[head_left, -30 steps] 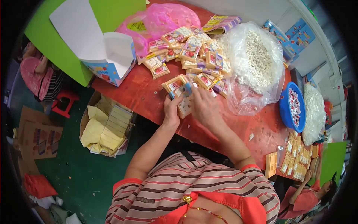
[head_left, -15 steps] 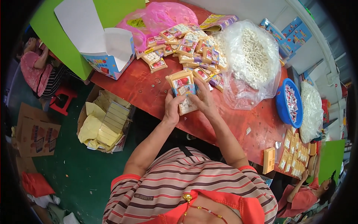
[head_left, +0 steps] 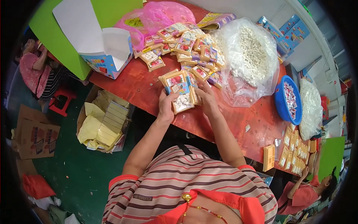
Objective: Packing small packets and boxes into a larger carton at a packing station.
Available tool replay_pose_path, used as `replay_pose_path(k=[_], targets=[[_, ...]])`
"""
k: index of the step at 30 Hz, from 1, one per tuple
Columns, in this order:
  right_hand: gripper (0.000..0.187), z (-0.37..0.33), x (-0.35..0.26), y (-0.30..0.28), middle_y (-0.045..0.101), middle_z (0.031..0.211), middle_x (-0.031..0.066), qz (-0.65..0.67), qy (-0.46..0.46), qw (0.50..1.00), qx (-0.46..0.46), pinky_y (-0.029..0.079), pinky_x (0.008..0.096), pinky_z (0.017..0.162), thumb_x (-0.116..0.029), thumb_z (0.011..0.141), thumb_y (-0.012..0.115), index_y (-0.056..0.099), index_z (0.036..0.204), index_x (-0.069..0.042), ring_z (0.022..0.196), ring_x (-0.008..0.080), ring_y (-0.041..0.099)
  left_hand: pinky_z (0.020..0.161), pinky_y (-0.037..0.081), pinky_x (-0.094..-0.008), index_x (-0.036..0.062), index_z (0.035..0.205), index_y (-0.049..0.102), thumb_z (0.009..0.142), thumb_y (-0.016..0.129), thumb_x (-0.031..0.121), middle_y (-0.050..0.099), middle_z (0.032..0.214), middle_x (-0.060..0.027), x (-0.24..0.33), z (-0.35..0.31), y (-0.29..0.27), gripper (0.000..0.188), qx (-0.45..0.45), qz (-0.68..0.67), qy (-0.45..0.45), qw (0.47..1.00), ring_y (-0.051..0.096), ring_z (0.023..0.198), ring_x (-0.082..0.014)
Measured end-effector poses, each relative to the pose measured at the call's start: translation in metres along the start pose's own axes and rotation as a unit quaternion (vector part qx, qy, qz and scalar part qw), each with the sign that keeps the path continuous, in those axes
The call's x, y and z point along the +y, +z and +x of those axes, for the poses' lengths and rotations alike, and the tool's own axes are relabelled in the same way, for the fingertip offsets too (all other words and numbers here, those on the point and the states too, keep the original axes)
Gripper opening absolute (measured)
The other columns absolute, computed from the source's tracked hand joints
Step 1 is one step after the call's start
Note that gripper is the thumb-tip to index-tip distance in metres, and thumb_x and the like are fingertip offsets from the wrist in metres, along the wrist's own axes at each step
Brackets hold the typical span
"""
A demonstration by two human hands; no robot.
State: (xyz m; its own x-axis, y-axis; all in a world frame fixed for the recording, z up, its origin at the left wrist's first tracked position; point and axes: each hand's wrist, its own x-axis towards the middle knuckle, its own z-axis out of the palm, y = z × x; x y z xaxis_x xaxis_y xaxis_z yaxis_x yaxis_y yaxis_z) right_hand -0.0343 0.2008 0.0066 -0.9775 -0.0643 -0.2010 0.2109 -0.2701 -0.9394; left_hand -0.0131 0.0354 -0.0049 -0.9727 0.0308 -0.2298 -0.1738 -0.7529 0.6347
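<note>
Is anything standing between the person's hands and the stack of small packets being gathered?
No. The left hand and right hand already grip the stack of packets from either side, above the red table; nothing visible lies between.

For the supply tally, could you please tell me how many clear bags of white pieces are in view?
2: one large open bag on the red table beside the packets, another right of the blue basin. Others may be hidden.

The red table (head_left: pixel 149 89) runs diagonally across the view. Left of the table, the floor (head_left: pixel 67 164) is dark green. A small red stool (head_left: pixel 60 101) stands on the floor left of the table. Beyond the table's far right end, pale shelving (head_left: pixel 317 44) rises. Lighting is bright and even.
</note>
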Motion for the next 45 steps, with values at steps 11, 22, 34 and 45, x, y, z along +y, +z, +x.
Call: replay_pose_path(k=[11,22,34,45], targets=[[0.056,-0.017,-0.019,-0.001,0.059,0.120,0.0139,0.186,0.013,0.977,-0.105,0.050,0.0373,0.092,0.002,0.080,0.062,0.043,0.133,0.001,0.107,0.0242,0.061,0.092,0.047,-0.0355,-0.0016,0.124,0.042,0.080,0.057,0.003,0.056,0.114,-0.0135,0.000,-0.012,0.001,0.046,0.021,0.050,0.058,0.997,0.059,0.103,-0.0225],[0.066,-0.024,-0.012,0.003,0.056,0.124,0.0091,0.130,-0.019,0.985,-0.114,0.040,0.0346,0.100,0.000,0.074,0.068,0.042,0.135,-0.002,0.116,0.0208,0.053,0.092,0.044,-0.0324,-0.0023,0.125,0.037,0.086,0.062,0.021,0.053,0.117,-0.0145,0.003,-0.020,0.004,0.053,-0.120,0.284,0.108,0.945,0.054,0.105,-0.0198],[0.092,-0.034,0.016,-0.030,0.045,0.134,0.0077,-0.120,-0.109,0.973,-0.163,0.036,0.0350,0.104,-0.004,0.066,0.080,0.030,0.144,-0.003,0.125,0.0201,0.042,0.102,0.038,-0.0411,0.0052,0.144,0.021,0.076,0.066,0.013,0.036,0.136,-0.0188,-0.022,-0.025,-0.013,0.082,-0.268,0.322,0.226,0.879,0.045,0.123,-0.0290],[0.090,-0.028,0.013,-0.024,0.043,0.135,0.0107,-0.236,-0.153,0.937,-0.207,0.031,0.0363,0.107,-0.009,0.062,0.080,0.033,0.139,-0.001,0.127,0.0244,0.040,0.102,0.040,-0.0403,0.0052,0.143,0.020,0.075,0.062,0.003,0.041,0.134,-0.0149,-0.027,-0.018,-0.015,0.080,-0.297,0.303,0.183,0.887,0.046,0.123,-0.0263]])
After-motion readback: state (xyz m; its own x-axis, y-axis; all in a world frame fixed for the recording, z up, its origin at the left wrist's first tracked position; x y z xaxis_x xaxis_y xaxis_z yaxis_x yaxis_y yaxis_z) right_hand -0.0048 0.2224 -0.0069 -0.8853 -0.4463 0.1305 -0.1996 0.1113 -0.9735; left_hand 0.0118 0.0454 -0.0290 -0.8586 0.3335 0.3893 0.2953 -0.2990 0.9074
